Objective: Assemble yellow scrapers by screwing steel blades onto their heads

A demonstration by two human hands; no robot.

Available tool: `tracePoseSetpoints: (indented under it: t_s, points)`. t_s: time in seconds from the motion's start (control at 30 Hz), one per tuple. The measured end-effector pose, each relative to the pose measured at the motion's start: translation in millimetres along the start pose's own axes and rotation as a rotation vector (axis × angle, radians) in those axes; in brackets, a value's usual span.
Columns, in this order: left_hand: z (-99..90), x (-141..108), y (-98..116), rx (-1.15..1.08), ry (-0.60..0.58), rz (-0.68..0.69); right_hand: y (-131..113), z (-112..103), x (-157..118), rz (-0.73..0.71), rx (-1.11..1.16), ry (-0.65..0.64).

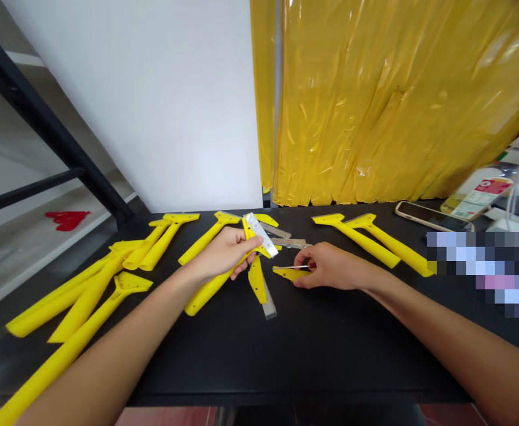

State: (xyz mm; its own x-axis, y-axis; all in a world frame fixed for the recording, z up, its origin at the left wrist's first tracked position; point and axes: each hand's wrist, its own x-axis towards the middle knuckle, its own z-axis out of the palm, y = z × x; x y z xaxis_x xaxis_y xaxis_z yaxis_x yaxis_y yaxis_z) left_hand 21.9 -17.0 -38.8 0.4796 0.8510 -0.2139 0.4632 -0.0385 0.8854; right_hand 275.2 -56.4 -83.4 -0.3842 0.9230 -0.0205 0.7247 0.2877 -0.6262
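Note:
My left hand [228,251] is closed around a yellow scraper [208,293], with a metal blade [261,234] lying across its head under my thumb. To the right, my right hand [330,266] is closed on a screwdriver [297,267]; its thin shaft points left and a bit of red handle shows in the fingers. Under those fingers is a yellow cover plate [288,274], touched by the fingertips; whether it is gripped too I cannot tell. Between the hands, another yellow cover plate [257,284] rests partly over a metal blade [269,307]. More blades [292,242] lie just behind.
Several yellow scrapers [86,278] are piled on the black table [241,361] at left. Two more scrapers [366,236] lie at right, near a phone [434,216] and a bottle [481,189]. A white panel [174,106] and yellow plastic curtain [387,106] stand behind.

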Motion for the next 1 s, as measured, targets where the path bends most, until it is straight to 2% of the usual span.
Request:
tracePoseSetpoints:
  t_s: [0.2, 0.4, 0.5, 0.63, 0.77, 0.83, 1.0]
  points:
    - [0.3, 0.5, -1.2, 0.015, -0.004, -0.003, -13.3, -2.9, -4.0, -0.097, -0.238, 0.136]
    - [-1.4, 0.7, -1.1, 0.003, 0.000, -0.008, -6.5, -3.8, -3.4, -0.230, -0.331, 0.233]
    - [-2.5, 0.7, -0.4, -0.023, 0.018, -0.022, -0.9, -7.2, -1.8, -0.177, -0.165, 0.328]
    - [4.1, -1.5, 0.6, -0.092, 0.010, -0.012, -2.3, -10.4, 0.4, -0.029, 0.223, 0.447]
    - [20.4, -7.4, 3.6, -0.122, -0.086, -0.022, -14.6, -3.4, -1.6, -0.008, 0.540, 0.318]
    - [27.2, -10.3, 5.4, -0.115, -0.123, -0.025, -21.1, 1.2, -4.2, -0.017, 0.583, 0.276]
    - [33.1, -11.9, 5.3, -0.109, -0.142, -0.023, -31.2, 6.3, -10.1, -0.069, 0.453, 0.325]
